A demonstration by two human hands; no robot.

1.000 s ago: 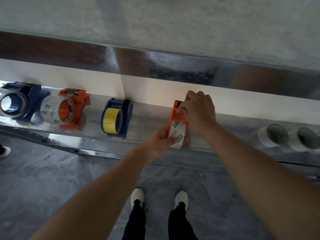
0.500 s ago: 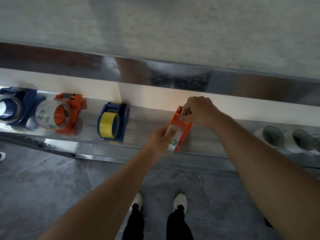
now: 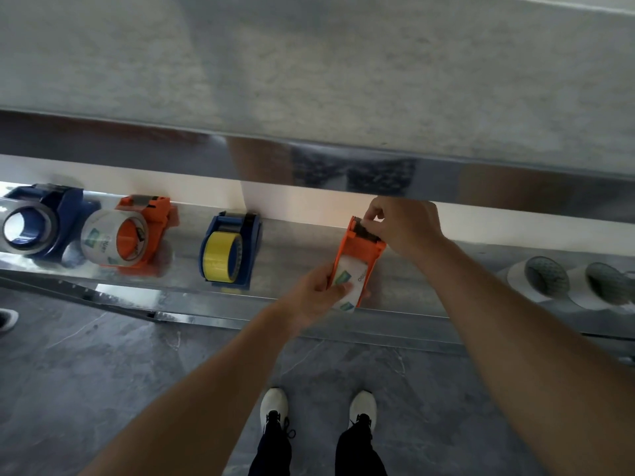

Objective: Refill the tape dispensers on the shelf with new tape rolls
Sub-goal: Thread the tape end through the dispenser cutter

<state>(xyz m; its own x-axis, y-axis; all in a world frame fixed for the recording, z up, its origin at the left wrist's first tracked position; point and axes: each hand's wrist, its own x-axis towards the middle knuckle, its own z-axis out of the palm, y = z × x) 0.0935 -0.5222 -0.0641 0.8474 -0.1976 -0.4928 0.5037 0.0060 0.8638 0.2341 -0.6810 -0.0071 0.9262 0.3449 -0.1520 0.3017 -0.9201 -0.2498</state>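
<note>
An orange tape dispenser (image 3: pixel 357 250) lies on the metal shelf (image 3: pixel 295 266) with a clear printed tape roll (image 3: pixel 354 280) seated in it. My left hand (image 3: pixel 318 293) grips the roll end of that dispenser. My right hand (image 3: pixel 402 225) pinches at the dispenser's cutter end near the back wall. To the left stand a blue dispenser with yellow tape (image 3: pixel 228 250), another orange dispenser with a clear roll (image 3: pixel 129 235) and a blue dispenser with a clear roll (image 3: pixel 39 223).
Two white tape rolls (image 3: pixel 536 280) (image 3: pixel 604 286) lie on the shelf at the right. A shiny upper shelf edge (image 3: pixel 343 166) overhangs the back. Below are the grey floor and my white shoes (image 3: pixel 275 403). Someone's shoe (image 3: pixel 7 319) shows at the left edge.
My right hand lifted off the dispenser's top and now pinches at its cutter end. The dispenser has turned slightly, showing more of the roll. My left hand keeps its grip.
</note>
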